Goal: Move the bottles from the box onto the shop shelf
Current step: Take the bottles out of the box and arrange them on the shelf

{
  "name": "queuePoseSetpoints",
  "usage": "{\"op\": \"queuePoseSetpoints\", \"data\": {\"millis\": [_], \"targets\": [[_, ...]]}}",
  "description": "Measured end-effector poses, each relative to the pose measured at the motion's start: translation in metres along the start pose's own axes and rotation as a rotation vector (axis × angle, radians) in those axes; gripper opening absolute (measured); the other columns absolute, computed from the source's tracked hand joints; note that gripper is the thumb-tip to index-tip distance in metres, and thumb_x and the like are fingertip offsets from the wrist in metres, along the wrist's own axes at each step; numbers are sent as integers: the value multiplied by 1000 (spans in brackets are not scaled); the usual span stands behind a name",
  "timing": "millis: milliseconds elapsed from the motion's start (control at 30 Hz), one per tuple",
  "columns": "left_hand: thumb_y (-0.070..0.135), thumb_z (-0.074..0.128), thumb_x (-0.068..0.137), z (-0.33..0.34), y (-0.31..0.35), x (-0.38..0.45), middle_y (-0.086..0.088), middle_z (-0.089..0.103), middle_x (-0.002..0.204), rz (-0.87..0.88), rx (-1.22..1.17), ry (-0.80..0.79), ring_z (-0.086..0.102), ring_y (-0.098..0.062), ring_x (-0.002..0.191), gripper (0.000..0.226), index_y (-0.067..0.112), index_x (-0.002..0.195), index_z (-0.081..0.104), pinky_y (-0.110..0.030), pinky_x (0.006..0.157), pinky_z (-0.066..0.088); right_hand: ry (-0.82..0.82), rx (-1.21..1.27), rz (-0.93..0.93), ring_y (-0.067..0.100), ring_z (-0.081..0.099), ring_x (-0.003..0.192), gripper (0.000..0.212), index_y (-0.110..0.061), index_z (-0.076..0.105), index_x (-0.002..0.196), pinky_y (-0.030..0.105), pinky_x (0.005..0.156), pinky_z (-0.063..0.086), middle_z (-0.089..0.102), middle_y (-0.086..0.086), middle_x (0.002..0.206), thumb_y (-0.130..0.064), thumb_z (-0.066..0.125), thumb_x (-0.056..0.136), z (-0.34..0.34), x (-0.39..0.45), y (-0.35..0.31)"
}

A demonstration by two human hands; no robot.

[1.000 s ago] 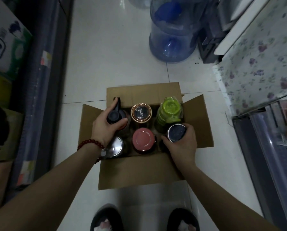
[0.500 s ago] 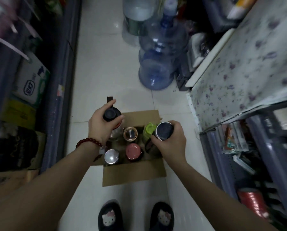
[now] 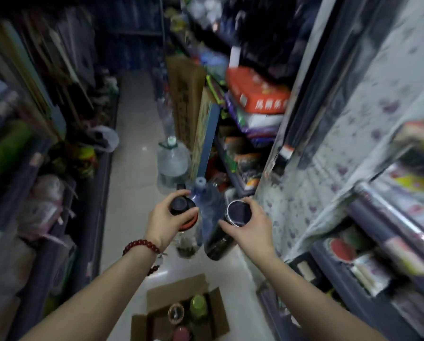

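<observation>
Head view: the scene has swung up from the floor to the whole aisle, so the box (image 3: 181, 313) that filled the middle a second ago now sits small at the bottom edge, open on the pale tiled floor (image 3: 132, 134). Both bottles have come up out of it and hang in the air well above it. Shelves (image 3: 388, 232) crowd both sides, the right one draped with a flowered cloth (image 3: 348, 134); the frame is blurred with motion. Two big water jugs (image 3: 172, 163) stand on the floor ahead. In the box a green bottle (image 3: 198, 306), a copper-lidded one and a pink-lidded one remain. The right hand (image 3: 249, 226) has its fingers clamped round the top of a dark bottle (image 3: 218, 238) with a silver-rimmed cap. The left hand (image 3: 164, 221), with red beads at its wrist, grips a clear bottle (image 3: 187, 239) by its black lid.
</observation>
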State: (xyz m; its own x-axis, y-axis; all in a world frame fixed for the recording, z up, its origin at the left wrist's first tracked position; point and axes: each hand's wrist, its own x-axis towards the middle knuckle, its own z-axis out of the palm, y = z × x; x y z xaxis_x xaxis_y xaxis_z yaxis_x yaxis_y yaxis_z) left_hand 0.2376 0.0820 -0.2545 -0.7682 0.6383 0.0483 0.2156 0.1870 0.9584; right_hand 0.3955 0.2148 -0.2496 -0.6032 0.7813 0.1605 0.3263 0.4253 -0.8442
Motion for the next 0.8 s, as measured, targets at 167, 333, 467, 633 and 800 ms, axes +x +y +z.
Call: {"op": "queuePoseSetpoints", "data": {"millis": [167, 333, 467, 633, 800], "targets": [[29, 80, 72, -4, 130, 21, 20, 66, 107, 188, -39, -84, 60, 6, 102, 35, 39, 102, 65, -22, 93, 48, 149, 10, -81, 13, 58, 104, 63, -21, 56, 112, 26, 90, 48, 61, -4, 110, -32, 87, 59, -86, 25, -101], [34, 80, 71, 3, 249, 24, 19, 66, 112, 354, -54, -240, 60, 0, 107, 39, 40, 107, 65, -21, 93, 48, 302, 83, -134, -4, 59, 95, 79, -21, 50, 125, 10, 85, 44, 61, -10, 110, -27, 89, 57, -177, 28, -186], [32, 81, 71, 16, 335, 19, 18, 67, 101, 494, -76, -250, 62, 1, 97, 35, 38, 102, 65, -17, 84, 48, 406, 116, -151, -13, 58, 84, 72, -19, 48, 118, -1, 73, 37, 58, -14, 99, -24, 90, 59, -243, 22, -232], [47, 78, 67, 38, 414, 7, 8, 69, 101, 554, -156, -299, 64, -13, 98, 29, 42, 93, 65, -38, 87, 54, 524, 144, -152, 8, 60, 100, 75, -24, 47, 114, 21, 86, 45, 61, -11, 105, -36, 90, 53, -314, 10, -260], [37, 82, 67, 75, 477, -15, 3, 72, 94, 576, -269, -334, 67, -17, 93, 23, 36, 87, 69, -37, 85, 55, 580, 125, -170, 3, 60, 100, 74, -34, 47, 109, 21, 86, 47, 61, -11, 111, -48, 88, 49, -377, -4, -274]]}}
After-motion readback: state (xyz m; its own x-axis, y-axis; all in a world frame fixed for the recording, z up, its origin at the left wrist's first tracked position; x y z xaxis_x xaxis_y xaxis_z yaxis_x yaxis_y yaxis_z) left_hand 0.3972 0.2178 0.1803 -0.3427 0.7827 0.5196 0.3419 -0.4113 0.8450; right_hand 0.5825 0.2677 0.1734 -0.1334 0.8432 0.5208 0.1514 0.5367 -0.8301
